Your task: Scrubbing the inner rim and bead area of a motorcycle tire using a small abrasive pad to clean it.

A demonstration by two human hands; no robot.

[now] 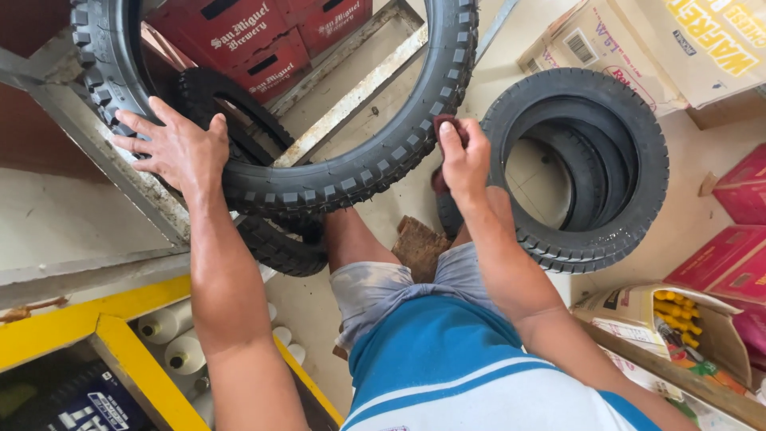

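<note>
The person sits low and looks down at a big black rubber tyre with knobby tread (335,172). It stands upright, just past the person's bare knees, and its top runs out of the picture.

The left hand (177,148) lies flat on the left side of this tyre. Its fingers (140,126) are spread wide apart and press on the knobby edge. They do not curl round anything.

The right hand (463,156) is on the right side of the same tyre. Its fingers are bent close together and pinch a small dark red pad (444,122). The pad touches the tread of the tyre.

A second black tyre (267,239) sits behind the big one, low and to the left, partly hidden. To the right, a stack of smaller black tyres (594,172) lies flat on the pale floor (702,215), near the right hand but apart from it.

Far away at the top are red plastic crates (263,40). Brown cardboard boxes (638,48) are at the far right. Near the person on the right is an open box with yellow and red packets (678,315). Near on the left is a yellow metal frame (120,343), with white spools (179,339) under it. The person wears grey shorts (383,287) and a blue and white shirt (463,367).
</note>
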